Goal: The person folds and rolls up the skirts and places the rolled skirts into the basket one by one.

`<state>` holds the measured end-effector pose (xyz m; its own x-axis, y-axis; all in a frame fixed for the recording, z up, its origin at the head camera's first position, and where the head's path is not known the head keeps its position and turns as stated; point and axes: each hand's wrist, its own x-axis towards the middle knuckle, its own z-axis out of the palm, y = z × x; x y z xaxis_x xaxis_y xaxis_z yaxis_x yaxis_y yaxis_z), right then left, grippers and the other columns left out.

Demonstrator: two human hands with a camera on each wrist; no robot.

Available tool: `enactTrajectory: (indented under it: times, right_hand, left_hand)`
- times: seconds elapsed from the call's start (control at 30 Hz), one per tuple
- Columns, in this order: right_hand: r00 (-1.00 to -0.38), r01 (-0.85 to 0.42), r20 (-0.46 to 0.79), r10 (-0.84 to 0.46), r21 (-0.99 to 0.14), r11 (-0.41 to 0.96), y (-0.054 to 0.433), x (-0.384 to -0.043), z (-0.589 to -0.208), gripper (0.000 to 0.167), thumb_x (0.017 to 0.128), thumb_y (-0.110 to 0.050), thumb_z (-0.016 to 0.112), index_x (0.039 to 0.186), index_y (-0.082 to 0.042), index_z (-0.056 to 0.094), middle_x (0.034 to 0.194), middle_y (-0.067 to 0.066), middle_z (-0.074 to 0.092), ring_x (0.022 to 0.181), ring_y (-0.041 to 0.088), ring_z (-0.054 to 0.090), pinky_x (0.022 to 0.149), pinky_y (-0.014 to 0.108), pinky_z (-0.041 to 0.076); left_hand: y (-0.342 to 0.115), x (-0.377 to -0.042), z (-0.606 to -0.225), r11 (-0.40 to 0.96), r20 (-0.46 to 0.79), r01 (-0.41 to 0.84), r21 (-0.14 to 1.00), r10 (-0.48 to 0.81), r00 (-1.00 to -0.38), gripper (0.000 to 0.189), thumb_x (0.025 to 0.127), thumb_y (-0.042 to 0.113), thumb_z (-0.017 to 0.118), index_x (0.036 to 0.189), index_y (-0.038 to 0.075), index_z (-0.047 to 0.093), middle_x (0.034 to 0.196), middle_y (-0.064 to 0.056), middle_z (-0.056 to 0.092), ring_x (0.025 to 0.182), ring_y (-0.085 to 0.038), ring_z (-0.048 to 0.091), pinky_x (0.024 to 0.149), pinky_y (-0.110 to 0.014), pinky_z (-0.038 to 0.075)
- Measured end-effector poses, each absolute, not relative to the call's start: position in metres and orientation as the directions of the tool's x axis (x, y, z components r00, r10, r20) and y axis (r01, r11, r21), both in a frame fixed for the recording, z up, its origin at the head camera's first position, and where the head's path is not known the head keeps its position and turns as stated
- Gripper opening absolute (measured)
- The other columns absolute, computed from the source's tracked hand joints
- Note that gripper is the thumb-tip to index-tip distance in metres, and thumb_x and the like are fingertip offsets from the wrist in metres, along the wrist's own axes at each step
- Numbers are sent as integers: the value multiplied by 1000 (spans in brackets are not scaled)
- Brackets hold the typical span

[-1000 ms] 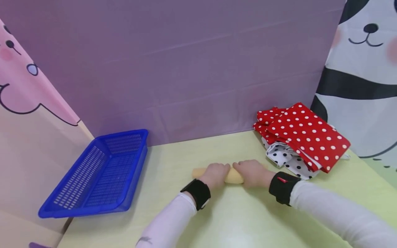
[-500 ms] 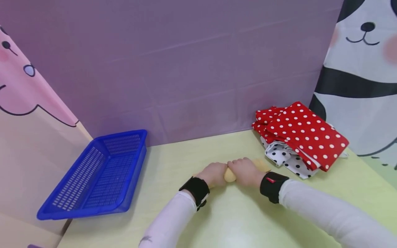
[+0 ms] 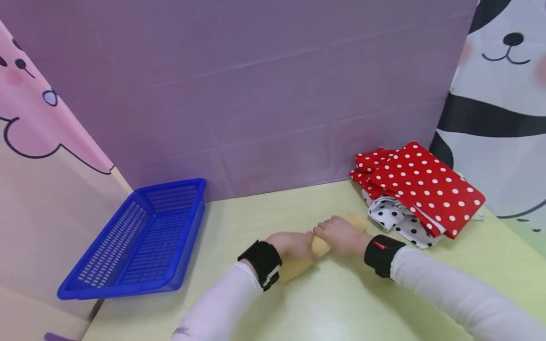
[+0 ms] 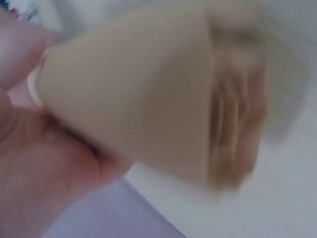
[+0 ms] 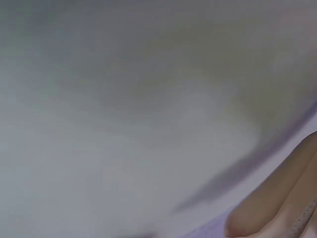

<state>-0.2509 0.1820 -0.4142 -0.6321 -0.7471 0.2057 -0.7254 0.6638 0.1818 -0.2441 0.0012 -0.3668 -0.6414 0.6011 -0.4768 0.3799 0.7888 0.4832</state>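
Note:
A yellow cloth, bunched and twisted like a towel (image 3: pixel 295 269), is held just above or on the table; I cannot tell which. My left hand (image 3: pixel 293 244) grips its nearer half. The right hand (image 3: pixel 340 236) holds the farther half, close beside the left, with a short bulge of cloth between them. One end pokes out below the left hand, the other beyond the right. The left wrist view shows a folded, flaring end of the towel (image 4: pixel 129 99), blurred, coming out of the fist. Only some right-hand fingers (image 5: pixel 272 208) appear in the right wrist view.
A blue plastic basket (image 3: pixel 181 255) stands on the table's left side. Folded red polka-dot cloth (image 3: pixel 426 184) lies at the right, over white cloth with black dots (image 3: pixel 386 215). A purple-grey panel (image 3: pixel 264 94) rises behind the pale yellow table (image 3: pixel 239 213).
The towel has turned from nearly level to a slant. Its left end has come nearer the front, and its right end has tilted up and away. The hands have twisted against each other, still gripping.

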Motion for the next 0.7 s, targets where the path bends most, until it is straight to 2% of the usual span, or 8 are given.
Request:
enactTrajectory:
  times: [0.13,0.2,0.27,0.33,0.4,0.5,0.63,0.7]
  right_hand:
    - [-452,-769,269,-851,367,524,185,-256,-404,33,63,-17,81,88,-13,59,80,-1,62,72,18,59,68,34,46]
    - [-356,-777,294,-887,435,456,185,-259,-398,30,64,-15,79,85,-14,58,78,-2,60,71,17,57,68,33,45]
    - [-261,-781,312,-914,488,390,183,-260,-392,27,64,-13,76,84,-14,57,76,-3,58,70,16,56,68,32,44]
    - [-180,-776,319,-930,535,334,181,-261,-385,23,68,-13,73,85,-15,57,75,-4,56,69,15,54,69,31,43]
    - [-116,-767,325,-939,571,292,179,-262,-379,19,71,-12,70,86,-15,58,74,-4,55,69,15,53,70,31,42]
    - [-39,-736,318,-947,632,242,176,-261,-373,7,83,-9,56,86,-15,57,75,-4,55,69,15,53,72,30,42]
    - [42,-687,307,-951,700,195,173,-259,-366,29,92,-3,32,85,-16,57,75,-4,57,69,14,54,74,30,43]
    - [66,-668,305,-950,721,185,172,-258,-364,36,93,-2,26,85,-18,58,76,-5,58,69,13,54,74,30,43]
  left_hand:
    - [-11,-249,-355,769,-545,359,528,632,-551,59,92,39,56,135,1,39,125,-7,52,113,-15,50,100,-31,40]
    - [-14,-250,-355,747,-531,315,585,647,-547,66,91,40,56,139,0,36,136,-9,48,121,-15,46,104,-31,37]
    - [-14,-250,-359,684,-481,256,683,685,-547,66,91,37,58,140,-1,35,138,-11,46,123,-16,46,104,-30,37]
    - [-11,-249,-366,599,-405,209,773,720,-563,59,89,33,61,134,1,41,130,-8,50,114,-14,50,98,-28,40]
    - [-7,-247,-373,510,-330,166,844,738,-588,46,87,29,64,122,3,49,112,-4,57,98,-12,56,87,-25,46]
    - [-1,-242,-382,401,-260,90,911,733,-629,30,84,20,65,106,2,55,89,1,59,77,-9,58,70,-22,49]
    - [3,-238,-389,299,-215,11,954,711,-670,24,82,11,65,101,-4,59,79,2,62,68,-8,60,63,-20,50]
    - [4,-237,-391,275,-201,-6,961,686,-699,24,81,10,66,99,-5,61,77,2,62,67,-8,60,62,-20,50]
